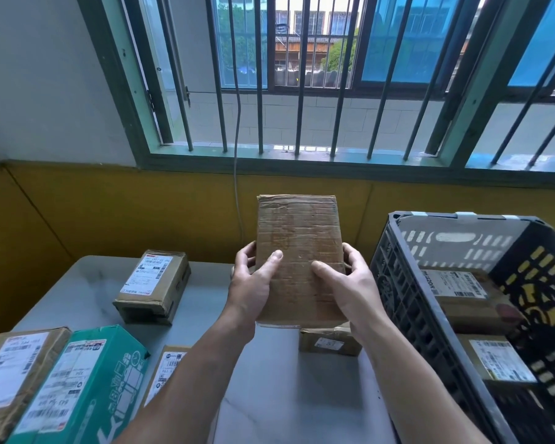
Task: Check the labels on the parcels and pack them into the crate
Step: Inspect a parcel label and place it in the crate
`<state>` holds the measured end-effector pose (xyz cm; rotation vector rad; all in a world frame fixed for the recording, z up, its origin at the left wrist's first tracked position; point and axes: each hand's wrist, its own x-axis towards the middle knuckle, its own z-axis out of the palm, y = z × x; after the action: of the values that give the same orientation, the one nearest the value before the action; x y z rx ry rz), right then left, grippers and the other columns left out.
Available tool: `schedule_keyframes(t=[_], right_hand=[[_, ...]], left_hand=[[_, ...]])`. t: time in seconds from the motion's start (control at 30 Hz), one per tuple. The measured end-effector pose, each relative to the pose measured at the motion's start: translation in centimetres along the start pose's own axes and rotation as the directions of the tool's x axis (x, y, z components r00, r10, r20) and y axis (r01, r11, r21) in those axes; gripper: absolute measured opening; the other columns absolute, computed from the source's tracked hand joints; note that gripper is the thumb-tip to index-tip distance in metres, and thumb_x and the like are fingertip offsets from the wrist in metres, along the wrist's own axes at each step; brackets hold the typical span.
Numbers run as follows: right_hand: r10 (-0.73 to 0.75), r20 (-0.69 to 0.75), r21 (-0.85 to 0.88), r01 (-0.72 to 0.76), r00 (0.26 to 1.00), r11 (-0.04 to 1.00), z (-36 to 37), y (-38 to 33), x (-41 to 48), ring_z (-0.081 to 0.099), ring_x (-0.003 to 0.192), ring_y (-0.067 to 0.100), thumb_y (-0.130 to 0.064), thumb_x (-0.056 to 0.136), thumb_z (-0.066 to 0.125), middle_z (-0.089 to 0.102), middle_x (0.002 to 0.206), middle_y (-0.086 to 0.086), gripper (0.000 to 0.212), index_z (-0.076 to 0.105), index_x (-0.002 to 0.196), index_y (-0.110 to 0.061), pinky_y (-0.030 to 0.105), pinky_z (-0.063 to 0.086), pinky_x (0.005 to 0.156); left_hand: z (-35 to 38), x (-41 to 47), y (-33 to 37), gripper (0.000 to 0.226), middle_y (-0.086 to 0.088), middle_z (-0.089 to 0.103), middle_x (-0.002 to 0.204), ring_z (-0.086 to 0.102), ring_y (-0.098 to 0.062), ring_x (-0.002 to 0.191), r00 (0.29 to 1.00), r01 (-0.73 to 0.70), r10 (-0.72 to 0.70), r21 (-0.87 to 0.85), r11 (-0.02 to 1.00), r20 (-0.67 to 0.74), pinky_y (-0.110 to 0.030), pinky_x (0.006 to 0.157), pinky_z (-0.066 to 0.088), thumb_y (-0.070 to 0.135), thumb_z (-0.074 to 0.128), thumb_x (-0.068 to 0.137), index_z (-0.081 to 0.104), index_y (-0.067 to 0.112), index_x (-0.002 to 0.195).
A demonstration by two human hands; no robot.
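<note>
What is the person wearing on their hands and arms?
Nothing at all! The left hand and right hand have no gloves, rings or watch. The left forearm and right forearm are bare, with no sleeves in sight.

Eight parcels: one held parcel (pixel 298 261) above the table (pixel 285 395), five lying on it, four brown and one teal parcel (pixel 90 379), two inside the single black crate (pixel 394 283).

I see 2 packed parcels (pixel 462 285) in the crate (pixel 398 283); left of the crate, 5 loose parcels (pixel 153 285) lie on the table (pixel 285 395), 1 held parcel (pixel 298 257) above them.
</note>
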<state>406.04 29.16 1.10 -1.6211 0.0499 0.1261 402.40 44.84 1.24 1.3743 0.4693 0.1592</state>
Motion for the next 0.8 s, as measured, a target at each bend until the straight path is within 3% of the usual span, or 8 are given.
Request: schedule_keyframes(t=[0.2, 0.33, 0.4, 0.53, 0.7, 0.8], right_hand=[[-0.018, -0.048, -0.016, 0.017, 0.999, 1.0, 0.0, 0.16, -0.01, 0.061, 0.118, 0.018, -0.031, 0.088, 0.075, 0.06, 0.132, 0.003, 0.046, 0.055, 0.129, -0.026, 0.045, 0.053, 0.101], [-0.036, -0.1, -0.004, 0.036, 0.994, 0.999, -0.09, 0.42, 0.17, 0.066, 0.102, 0.013, -0.031, 0.087, 0.076, 0.068, 0.111, -0.004, 0.027, 0.056, 0.104, -0.033, 0.035, 0.056, 0.089], [-0.046, -0.103, -0.013, 0.045, 0.994, 0.999, -0.09, 0.54, 0.32, 0.066, 0.103, 0.012, -0.032, 0.087, 0.076, 0.067, 0.113, -0.004, 0.03, 0.056, 0.11, -0.033, 0.037, 0.057, 0.09], [-0.037, -0.076, 0.0, 0.038, 0.996, 0.999, 0.18, 0.37, 0.2, 0.064, 0.113, 0.014, -0.038, 0.085, 0.073, 0.062, 0.128, -0.005, 0.057, 0.052, 0.138, -0.031, 0.043, 0.055, 0.098], [-0.023, -0.135, 0.019, 0.026, 0.991, 0.999, 0.16, 0.52, 0.56, 0.066, 0.108, 0.012, -0.041, 0.09, 0.072, 0.067, 0.12, -0.007, 0.035, 0.061, 0.122, -0.033, 0.037, 0.056, 0.093], [-0.019, -0.166, 0.012, 0.021, 0.986, 1.0, 0.2, 0.71, 0.73, 0.067, 0.105, 0.013, -0.043, 0.088, 0.072, 0.07, 0.113, -0.007, 0.034, 0.062, 0.118, -0.028, 0.037, 0.057, 0.091]], left_hand=[[0.17, 0.3, -0.18, 0.037, 0.001, 0.063, 0.123, 0.064, -0.022, 0.114, 1.0, 0.007, -0.007, -0.009, 1.0, -0.028, -0.05, 0.1, 0.054, 0.029, 0.068, 0.097, 0.045, 0.032, 0.126], [0.4, 0.2, -0.2, 0.043, -0.005, 0.061, 0.13, 0.062, -0.023, 0.118, 0.998, -0.038, 0.037, -0.024, 0.999, -0.055, -0.045, 0.101, 0.054, 0.029, 0.069, 0.097, 0.044, 0.023, 0.132], [0.51, 0.08, -0.22, 0.052, -0.006, 0.057, 0.137, 0.059, -0.026, 0.125, 0.997, -0.058, 0.057, -0.019, 0.998, -0.051, -0.05, 0.107, 0.05, 0.032, 0.069, 0.097, 0.043, 0.025, 0.141], [0.59, 0.01, -0.21, 0.057, -0.008, 0.05, 0.146, 0.056, -0.03, 0.13, 0.999, -0.047, 0.046, -0.024, 0.999, -0.02, -0.053, 0.108, 0.049, 0.032, 0.067, 0.098, 0.042, 0.033, 0.15], [0.6, -0.1, -0.16, 0.041, -0.004, 0.058, 0.136, 0.06, -0.027, 0.123, 0.998, -0.047, 0.045, -0.047, 0.998, -0.053, -0.055, 0.102, 0.052, 0.032, 0.068, 0.098, 0.049, 0.037, 0.134], [0.73, -0.12, -0.22, 0.036, 0.0, 0.065, 0.127, 0.063, -0.023, 0.117, 0.997, -0.052, 0.049, -0.057, 0.997, -0.053, -0.053, 0.101, 0.054, 0.039, 0.066, 0.097, 0.048, 0.034, 0.128]])
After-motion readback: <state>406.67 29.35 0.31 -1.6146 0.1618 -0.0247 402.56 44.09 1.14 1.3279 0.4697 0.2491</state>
